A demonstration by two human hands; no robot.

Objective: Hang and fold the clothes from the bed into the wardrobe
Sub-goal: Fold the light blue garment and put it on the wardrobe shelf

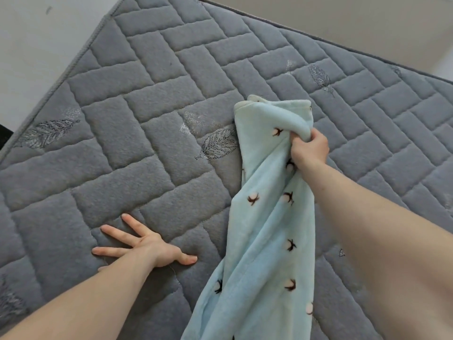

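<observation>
A person leans over the bed, a grey quilted mattress stitched in a brick pattern with a few silvery feather motifs scattered across it. The right hand has its fingers curled tight round a bunch of a pale blue fleece garment, printed with small pink-and-brown cotton bolls. The hand grips it near its far end, where a hemmed edge folds over above the knuckles. From the fist the fabric trails down in loose folds toward the near edge of the scene, lying right of centre across the mattress, its lower part running out of sight.

The left hand lies flat on the mattress, to the left of the garment and apart from it, fingers straight and spread wide, thumb pointing right toward the cloth. It holds nothing.

Beyond the far side of the mattress a pale floor shows
</observation>
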